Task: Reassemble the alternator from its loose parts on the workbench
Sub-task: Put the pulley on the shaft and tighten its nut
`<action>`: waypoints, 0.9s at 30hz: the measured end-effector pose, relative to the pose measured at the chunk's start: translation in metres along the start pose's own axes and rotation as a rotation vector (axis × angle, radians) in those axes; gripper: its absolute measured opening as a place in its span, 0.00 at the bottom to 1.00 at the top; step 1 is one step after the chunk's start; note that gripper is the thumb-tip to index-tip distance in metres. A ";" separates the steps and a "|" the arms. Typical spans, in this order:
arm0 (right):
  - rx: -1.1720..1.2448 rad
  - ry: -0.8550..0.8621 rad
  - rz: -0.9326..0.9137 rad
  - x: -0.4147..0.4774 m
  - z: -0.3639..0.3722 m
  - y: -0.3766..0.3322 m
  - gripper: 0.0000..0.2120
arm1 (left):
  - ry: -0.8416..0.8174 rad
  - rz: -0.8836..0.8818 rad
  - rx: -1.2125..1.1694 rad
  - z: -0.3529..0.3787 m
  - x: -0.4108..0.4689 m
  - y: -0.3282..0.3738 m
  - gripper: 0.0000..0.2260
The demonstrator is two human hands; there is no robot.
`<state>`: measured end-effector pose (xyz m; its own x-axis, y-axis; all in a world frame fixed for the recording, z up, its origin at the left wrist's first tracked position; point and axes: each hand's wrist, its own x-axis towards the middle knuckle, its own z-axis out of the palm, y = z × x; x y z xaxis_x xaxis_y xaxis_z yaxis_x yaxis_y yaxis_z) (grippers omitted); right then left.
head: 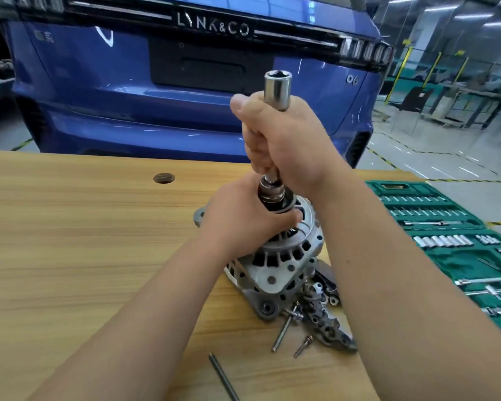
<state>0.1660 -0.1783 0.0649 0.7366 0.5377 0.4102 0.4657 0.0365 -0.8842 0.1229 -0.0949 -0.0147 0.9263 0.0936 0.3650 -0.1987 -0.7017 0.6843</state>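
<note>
Alternator point(275, 256) stands on our workbench point(84, 241), shaft end up, leaning a little away from us. Nearest us a thin rod point(223, 377) lies loose on the wood. Next come a long bolt point(280, 334), a short screw point(302, 346) and a dark cast part point(324, 322), close against the housing's near-right foot; not yet fitted, we judge.

Above those, our left hand point(237, 215) wraps the upper housing just under the pulley point(274, 195), fingers curled on it, bracing. Our right hand point(281, 140) is directly above, fist clamped round a long socket point(276, 88) held near upright. The open hex end points up and the lower end meets the pulley hub. Whether it sits on a nut there we cannot tell, as the joint is hidden.

Key relation: tool axis and shaft axis run nearly in one line, with the pulley straight below the right-hand grip and the left hand nearer the housing. Any coming turn or press should, in our judgement, follow that line; the slip risk is sideways.

Farther right, a green socket case point(446, 241) lies open. Beyond the bench edge is the tail of a blue car point(156, 96)
</note>
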 end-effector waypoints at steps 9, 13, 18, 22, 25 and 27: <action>-0.168 0.410 -0.113 -0.007 0.026 0.013 0.26 | 0.131 -0.060 0.309 0.010 -0.002 0.009 0.09; -0.089 0.306 -0.077 -0.013 0.014 0.005 0.22 | 0.140 -0.098 0.023 0.012 -0.007 0.009 0.12; -0.049 0.307 -0.138 -0.028 0.003 -0.002 0.24 | -0.072 -0.043 -0.018 0.002 -0.007 0.006 0.26; 0.190 0.310 -0.217 -0.016 -0.009 -0.041 0.25 | -0.054 -0.115 -0.018 -0.001 -0.011 0.001 0.28; 0.102 0.367 -0.254 -0.005 -0.044 -0.059 0.21 | -0.005 -0.146 0.025 0.002 -0.014 0.003 0.28; -0.132 0.433 -0.043 -0.015 -0.068 -0.029 0.18 | 0.075 -0.175 0.048 0.008 -0.017 0.007 0.25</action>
<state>0.1749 -0.2452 0.0994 0.8395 0.1355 0.5261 0.5380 -0.0721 -0.8399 0.1077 -0.1072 -0.0209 0.9186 0.2678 0.2905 -0.0201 -0.7026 0.7113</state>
